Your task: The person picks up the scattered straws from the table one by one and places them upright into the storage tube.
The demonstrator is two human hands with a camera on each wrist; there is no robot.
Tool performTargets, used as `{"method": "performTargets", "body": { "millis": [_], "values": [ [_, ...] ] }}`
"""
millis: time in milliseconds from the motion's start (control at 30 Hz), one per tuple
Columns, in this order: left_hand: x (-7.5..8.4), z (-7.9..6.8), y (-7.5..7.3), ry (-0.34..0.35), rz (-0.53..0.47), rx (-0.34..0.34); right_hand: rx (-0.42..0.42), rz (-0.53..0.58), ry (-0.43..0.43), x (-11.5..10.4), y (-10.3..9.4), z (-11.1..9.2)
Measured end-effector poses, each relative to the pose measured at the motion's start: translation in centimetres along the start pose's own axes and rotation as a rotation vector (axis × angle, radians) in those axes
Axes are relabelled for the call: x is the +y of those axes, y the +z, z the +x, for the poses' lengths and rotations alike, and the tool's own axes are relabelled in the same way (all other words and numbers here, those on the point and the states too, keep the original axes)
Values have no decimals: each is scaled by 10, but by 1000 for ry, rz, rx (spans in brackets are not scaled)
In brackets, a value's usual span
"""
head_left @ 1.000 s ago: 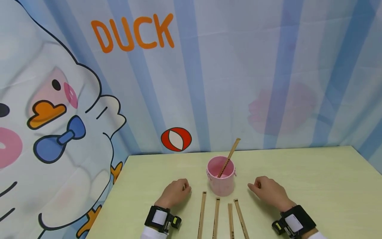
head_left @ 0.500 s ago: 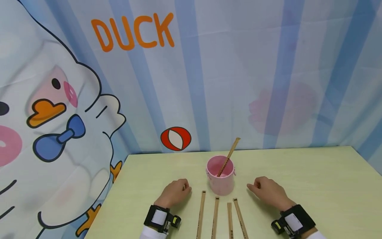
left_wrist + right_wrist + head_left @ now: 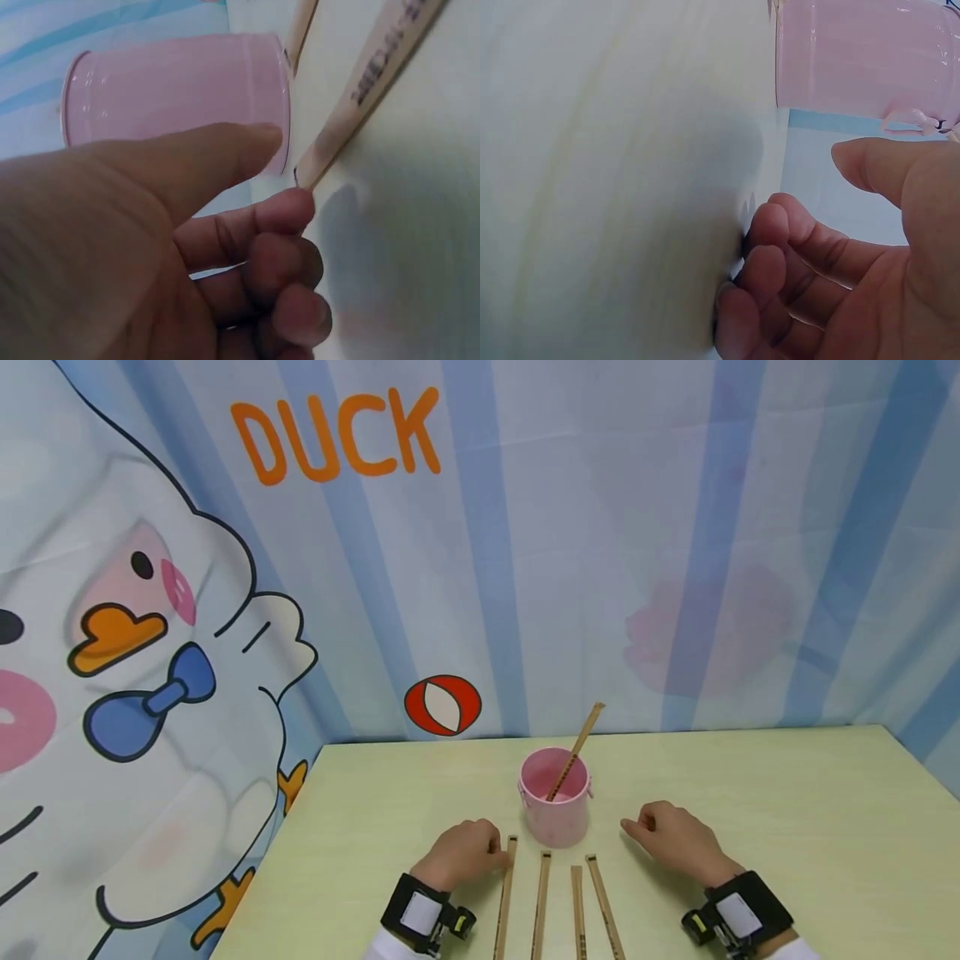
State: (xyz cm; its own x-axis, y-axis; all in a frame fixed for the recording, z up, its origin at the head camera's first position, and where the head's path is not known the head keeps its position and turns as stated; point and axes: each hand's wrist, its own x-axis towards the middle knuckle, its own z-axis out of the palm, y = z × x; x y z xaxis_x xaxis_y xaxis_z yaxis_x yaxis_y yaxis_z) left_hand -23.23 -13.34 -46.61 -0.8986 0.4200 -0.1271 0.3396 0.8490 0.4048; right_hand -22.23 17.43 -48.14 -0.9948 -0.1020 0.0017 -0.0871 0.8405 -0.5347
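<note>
My left hand [image 3: 467,853] is at the upper end of the leftmost wooden stick [image 3: 506,897], palm low over the table. In the left wrist view its thumb [image 3: 247,146] and forefinger stand apart, and the fingertips are beside the end of a stick [image 3: 367,97] with dark print. My right hand [image 3: 675,839] rests on the table right of the pink bucket [image 3: 557,827], fingers loosely curled with nothing in them. One wooden stick [image 3: 581,743] leans inside the bucket, its top above the rim.
Right of the leftmost stick lie three more wooden sticks: one stick [image 3: 542,906], a shorter stick [image 3: 578,910] and a slanted stick [image 3: 606,906]. The pale yellow table [image 3: 840,818] backs onto a blue striped curtain [image 3: 570,527] with a printed duck.
My left hand has moved right, up to the leftmost stick. The right hand stays where it was, and the bucket and sticks keep their places.
</note>
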Motion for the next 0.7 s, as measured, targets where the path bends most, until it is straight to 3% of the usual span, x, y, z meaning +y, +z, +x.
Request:
{"method": "performTargets", "body": {
  "millis": [300, 700],
  "values": [
    [8, 3, 13, -29, 48, -34, -9, 7, 12, -1, -1, 1],
    [4, 6, 17, -17, 101, -12, -10, 1, 10, 0, 0, 1]
  ]
}}
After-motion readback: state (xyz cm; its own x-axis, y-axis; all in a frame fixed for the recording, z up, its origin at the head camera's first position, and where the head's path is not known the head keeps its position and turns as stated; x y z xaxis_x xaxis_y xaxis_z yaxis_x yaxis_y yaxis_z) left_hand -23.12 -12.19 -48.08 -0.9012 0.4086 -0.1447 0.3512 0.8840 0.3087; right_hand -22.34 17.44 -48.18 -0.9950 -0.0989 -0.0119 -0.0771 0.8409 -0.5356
